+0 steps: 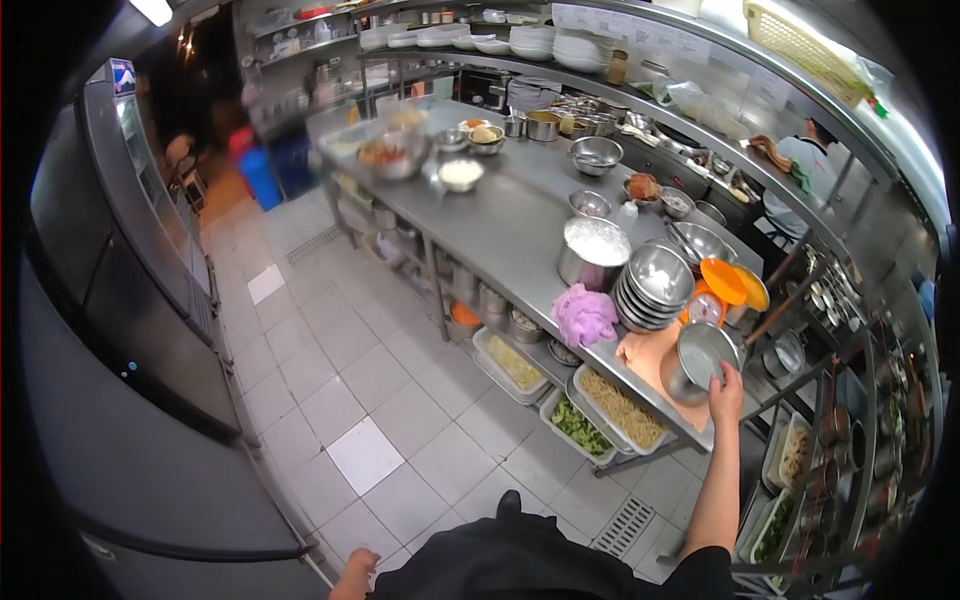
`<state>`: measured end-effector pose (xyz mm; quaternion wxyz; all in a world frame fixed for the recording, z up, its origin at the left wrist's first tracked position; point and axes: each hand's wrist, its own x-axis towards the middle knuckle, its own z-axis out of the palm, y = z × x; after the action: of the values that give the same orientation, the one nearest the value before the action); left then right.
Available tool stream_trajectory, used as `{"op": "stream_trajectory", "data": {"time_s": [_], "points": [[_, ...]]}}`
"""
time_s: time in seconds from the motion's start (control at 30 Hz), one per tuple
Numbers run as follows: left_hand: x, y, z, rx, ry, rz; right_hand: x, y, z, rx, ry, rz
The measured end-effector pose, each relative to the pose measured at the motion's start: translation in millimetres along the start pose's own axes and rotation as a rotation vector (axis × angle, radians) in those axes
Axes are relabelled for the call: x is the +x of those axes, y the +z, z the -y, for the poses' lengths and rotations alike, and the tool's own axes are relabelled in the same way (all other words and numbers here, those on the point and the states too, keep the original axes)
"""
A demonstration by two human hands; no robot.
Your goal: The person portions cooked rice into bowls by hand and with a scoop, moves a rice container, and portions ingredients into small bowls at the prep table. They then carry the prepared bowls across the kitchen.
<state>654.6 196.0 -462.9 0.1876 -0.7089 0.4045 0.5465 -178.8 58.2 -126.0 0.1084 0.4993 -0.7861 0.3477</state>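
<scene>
My right hand (pixel 727 393) grasps the rim of a metal pot (pixel 702 362) at the near end of the steel tabletop (pixel 510 225), beside stacked bowls (pixel 655 287). My left hand (pixel 362 566) hangs above the tiled floor (pixel 400 370), its grip unclear. Papers (pixel 640 28) bear illegible writing.

Ceiling lamp (pixel 151 11) left of steel worktable (pixel 480 235) glares; darkness lies beyond its far end. Metal bowl (pixel 398 166) at that end blurred. Fisheye curvature, blackened corners noted.

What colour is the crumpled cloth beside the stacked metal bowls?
Light purple; it shows best in the head view.
</scene>
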Motion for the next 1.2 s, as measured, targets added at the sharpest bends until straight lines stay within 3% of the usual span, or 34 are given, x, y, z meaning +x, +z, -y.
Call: {"op": "stream_trajectory", "data": {"time_s": [0.03,0.1,0.13,0.2,0.3,0.43,0.53,0.6,0.63,0.7,0.8,0.9,0.93,1.0,1.03,1.1,1.2], "points": [[-7,-6,-12,-0.056,-0.05,-0.035,21,12,-8,0.005,-0.008,0.01],[-56,-26,-60,-0.174,-0.145,-0.115,53,48,-35,-0.355,0.133,0.27],[-41,-27,-64,-0.185,-0.152,-0.113,66,67,-55,-0.354,0.122,0.278],[7,-27,-60,-0.572,-0.05,-0.233,85,99,-86,-0.525,0.163,0.636],[20,-44,-112,-0.763,-0.028,-0.288,96,119,-77,-0.518,0.084,0.737],[59,-79,-158,-0.775,0.028,-0.247,107,123,-39,-0.513,0.177,0.653],[93,-115,-167,-0.73,0.0,-0.17,90,162,-135,-0.662,0.192,0.575],[138,-146,-157,-0.236,0.344,-0.123,92,159,-125,-0.668,0.265,0.589],[146,-168,-168,-0.236,0.362,-0.121,94,157,-117,-0.658,0.306,0.585],[141,-212,-178,-0.215,0.185,-0.041,97,152,-98,-0.657,0.387,0.567],[130,-304,-216,-0.347,0.06,-0.098,96,148,-74,-0.657,0.55,0.508],[179,-389,-211,-0.151,0.232,-0.123,103,143,-34,-0.649,0.861,0.351],[184,-417,-222,-0.145,0.24,-0.131,108,141,-17,-0.639,0.868,0.344],[190,-476,-250,-0.495,-0.042,-0.169,123,139,33,-0.597,0.871,0.028],[205,-502,-255,-0.483,0.014,-0.141,133,138,69,-0.588,0.882,0.022],[213,-541,-277,-0.48,0.055,-0.204,147,144,132,-0.561,0.612,-0.359],[226,-578,-319,-0.476,0.095,-0.251,140,191,187,-0.354,0.469,-0.561]]}}
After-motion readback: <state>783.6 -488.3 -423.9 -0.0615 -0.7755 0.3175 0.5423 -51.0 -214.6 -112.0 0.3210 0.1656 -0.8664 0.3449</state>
